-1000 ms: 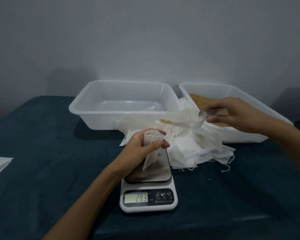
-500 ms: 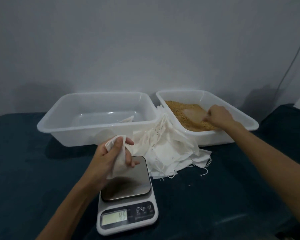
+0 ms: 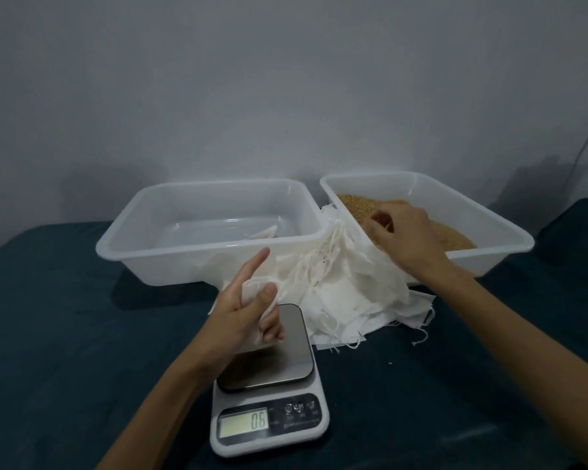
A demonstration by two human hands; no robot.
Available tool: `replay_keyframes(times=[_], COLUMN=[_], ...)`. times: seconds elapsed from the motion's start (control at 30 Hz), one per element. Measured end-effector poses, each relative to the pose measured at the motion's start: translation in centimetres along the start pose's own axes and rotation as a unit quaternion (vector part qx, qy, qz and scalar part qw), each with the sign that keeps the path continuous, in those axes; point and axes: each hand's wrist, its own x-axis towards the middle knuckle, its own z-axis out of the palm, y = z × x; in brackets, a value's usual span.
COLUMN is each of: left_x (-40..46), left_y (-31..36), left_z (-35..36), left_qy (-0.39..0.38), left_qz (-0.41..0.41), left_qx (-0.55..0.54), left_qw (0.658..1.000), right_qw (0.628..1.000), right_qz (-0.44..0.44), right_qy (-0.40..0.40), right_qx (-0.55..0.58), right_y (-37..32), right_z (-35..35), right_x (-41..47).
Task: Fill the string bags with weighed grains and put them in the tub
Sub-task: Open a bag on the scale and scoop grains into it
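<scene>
Over the steel platform of the kitchen scale [image 3: 269, 381], the left hand [image 3: 243, 317] holds a small white string bag [image 3: 253, 310]; its grip is clenched on the cloth, thumb pressed on the front and lower fingers curled round it, while the index finger points up and away. The bag hangs just above the platform's left part; whether it touches the steel I cannot tell. The scale's lit display shows digits that look like 08.

Behind the scale stands an empty-looking clear tub [image 3: 157, 252] with one white bag [image 3: 262, 232] lying inside near its right wall. Right of that tub sits a second clear tub [image 3: 503, 228] holding brown grains [image 3: 357, 203]. The right hand [image 3: 404, 239] reaches into this tub, fingers curled down onto the grains; what its grip encloses is hidden, so I cannot tell whether it holds anything.

Between the two tubs and just behind-right of the scale lies a loose heap of white string bags [image 3: 347, 300], strings trailing onto the dark blue bench [image 3: 65, 334].
</scene>
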Motion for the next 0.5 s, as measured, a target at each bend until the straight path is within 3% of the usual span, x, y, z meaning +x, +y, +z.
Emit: replay_keyframes(times=[0.03,0.1,0.2,0.27,0.4,0.5], left_x=[0.0,-0.1,-0.1,-0.1,0.1,0.2], left_y=[0.0,-0.1,-0.1,-0.1,-0.1,0.2], left_z=[0.0,0.1,0.0,0.0,0.2,0.1], left_qy=[-0.007,-0.019,-0.028,-0.029,-0.051,-0.071], left_qz=[-0.002,-0.009,-0.008,-0.01,-0.032,-0.045], left_qx=[0.003,0.004,0.038,0.054,-0.019,-0.052], left_qw=[1.0,1.0,0.999,0.998,0.998,0.995], right_qw=[0.993,0.94,0.891,0.875,0.862,0.828], right_qz=[0.007,0.043,0.029,0.012,0.026,0.059], right_qy=[-0.058,-0.2,-0.29,-0.292,-0.219,-0.217], right_qx=[0.107,0.272,0.349,0.385,0.457,0.513], right_y=[-2.1,-5.6,-8.5,-9.3,-9.6,-9.2], right_z=[0.5,1.6,3.2,4.2,5.4,5.7], right_x=[-1.7,-5.2,-8.6,-9.4,-9.7,-9.6])
